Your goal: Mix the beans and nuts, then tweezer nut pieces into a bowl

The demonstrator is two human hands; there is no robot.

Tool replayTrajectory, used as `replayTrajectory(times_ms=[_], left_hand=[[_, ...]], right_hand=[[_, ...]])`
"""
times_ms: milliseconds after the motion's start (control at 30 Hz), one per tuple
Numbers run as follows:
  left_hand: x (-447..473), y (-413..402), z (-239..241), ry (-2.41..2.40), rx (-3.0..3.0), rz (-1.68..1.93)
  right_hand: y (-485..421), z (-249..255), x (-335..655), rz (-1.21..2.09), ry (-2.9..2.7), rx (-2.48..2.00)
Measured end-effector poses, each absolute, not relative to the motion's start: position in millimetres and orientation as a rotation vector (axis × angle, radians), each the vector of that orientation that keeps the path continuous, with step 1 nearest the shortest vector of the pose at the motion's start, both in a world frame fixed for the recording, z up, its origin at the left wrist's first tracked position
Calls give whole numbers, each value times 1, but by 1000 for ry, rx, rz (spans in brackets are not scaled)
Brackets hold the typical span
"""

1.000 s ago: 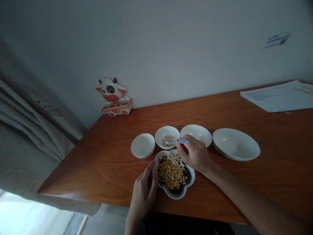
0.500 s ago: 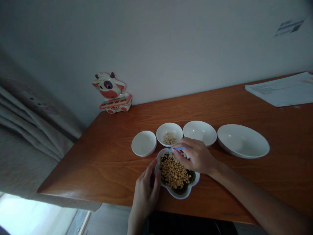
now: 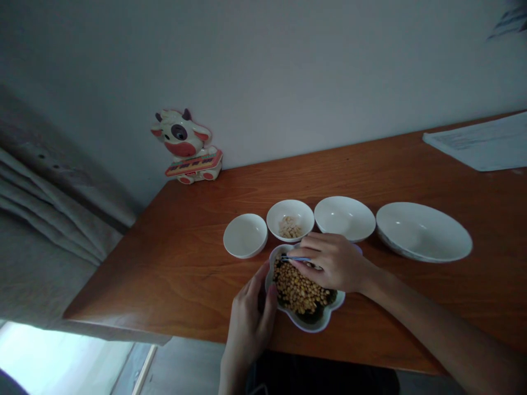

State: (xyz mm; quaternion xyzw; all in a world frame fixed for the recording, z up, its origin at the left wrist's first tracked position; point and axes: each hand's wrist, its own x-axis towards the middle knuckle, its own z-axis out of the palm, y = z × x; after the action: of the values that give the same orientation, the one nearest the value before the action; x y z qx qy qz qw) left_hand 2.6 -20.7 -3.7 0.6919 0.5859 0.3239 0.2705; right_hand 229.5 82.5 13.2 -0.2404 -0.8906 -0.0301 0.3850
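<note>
My left hand [image 3: 252, 315] is closed on the left rim of a scalloped white bowl [image 3: 312, 327], thumb on the near side. Yellow soybean-like beans [image 3: 302, 291] lie in it over darker small grains [image 3: 329, 298]. My right hand [image 3: 329, 262] is above the bowl's far part, pinching slim blue tweezers [image 3: 298, 258]. Their tips point left, low over the bowl's far left side; whether they grip anything is too small to tell. Just behind is a small white bowl [image 3: 273, 215] with pale flat seeds [image 3: 290, 227].
Left of the seed bowl stands a round white bowl [image 3: 245, 236]. To its right are another white bowl [image 3: 345, 218] and a larger oval one [image 3: 424, 233]. A toy cow with a keyboard [image 3: 187, 145] stands by the wall; paper sheets [image 3: 481, 142] lie at back right.
The tweezers in my right hand have dipped from the bowl's far rim down into its far left side. My left hand keeps its hold. The whole view has shifted slightly.
</note>
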Motion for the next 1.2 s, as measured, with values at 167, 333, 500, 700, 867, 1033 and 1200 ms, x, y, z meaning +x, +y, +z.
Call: replayTrajectory(times_ms=[167, 333, 500, 700, 867, 1033, 1200], left_hand=[[3, -20, -1, 1572, 1874, 877], [4, -21, -2, 1593, 1878, 868], [4, -21, -3, 1601, 1867, 864], [3, -20, -2, 1584, 1864, 871], [4, -20, -1, 1568, 1849, 869], [4, -22, -1, 1581, 1852, 876], [3, -22, -2, 1596, 1849, 860]], right_hand=[[82, 16, 228, -97, -2286, -594], [81, 18, 228, -93, -2276, -588], [81, 17, 229, -98, -2277, -570], [80, 19, 229, -119, -2198, -541], [78, 20, 231, -184, -2082, -585], [78, 21, 236, -251, -2022, -688], [79, 22, 237, -289, -1986, -757]])
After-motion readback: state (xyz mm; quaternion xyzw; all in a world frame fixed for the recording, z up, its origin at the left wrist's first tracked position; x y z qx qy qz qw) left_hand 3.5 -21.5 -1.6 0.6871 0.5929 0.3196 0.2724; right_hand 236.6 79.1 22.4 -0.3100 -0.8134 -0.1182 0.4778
